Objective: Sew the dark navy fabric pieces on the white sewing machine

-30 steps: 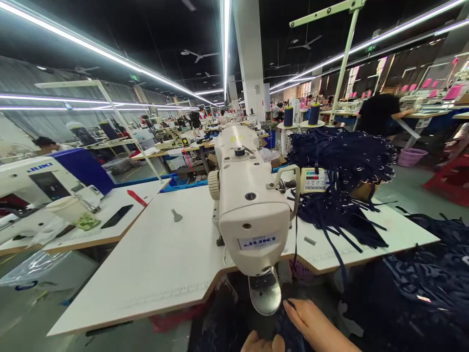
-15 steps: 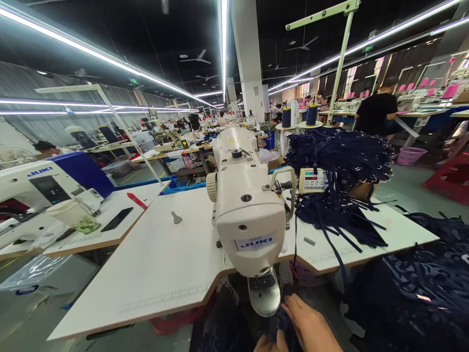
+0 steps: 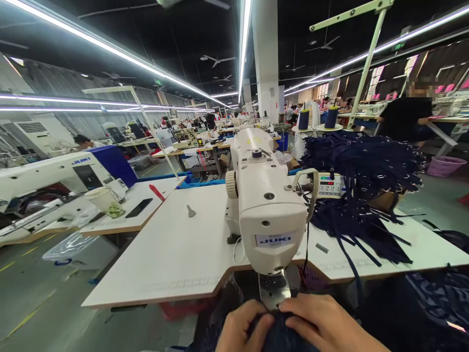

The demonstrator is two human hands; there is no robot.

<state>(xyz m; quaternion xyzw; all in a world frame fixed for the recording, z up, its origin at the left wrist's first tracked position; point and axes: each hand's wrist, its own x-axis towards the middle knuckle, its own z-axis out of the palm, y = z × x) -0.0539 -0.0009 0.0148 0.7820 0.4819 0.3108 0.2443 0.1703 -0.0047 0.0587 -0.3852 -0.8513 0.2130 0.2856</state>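
Note:
A cream JUKI sewing machine (image 3: 271, 208) points its head toward me, with a shiny metal guard (image 3: 270, 289) at its lower front. Dark navy fabric (image 3: 284, 335) lies bunched just below that guard. On its left side my left hand (image 3: 246, 325) pinches the cloth between thumb and fingers. From the right, my right hand (image 3: 318, 318) grips the same cloth, fingertips close to the guard's edge. The needle area and the fabric's underside are hidden.
A white worktable (image 3: 168, 249) surrounds the machine, with a small metal tool (image 3: 191, 211) on it. Navy straps with metal rings (image 3: 362, 159) are heaped at right beside a control panel (image 3: 330, 186). More dark fabric (image 3: 414, 313) lies lower right. A person in black (image 3: 406, 117) is behind.
Both hands have come up nearer the metal guard, bringing the navy fabric with them. The view has turned left, so the machine and table appear farther right.

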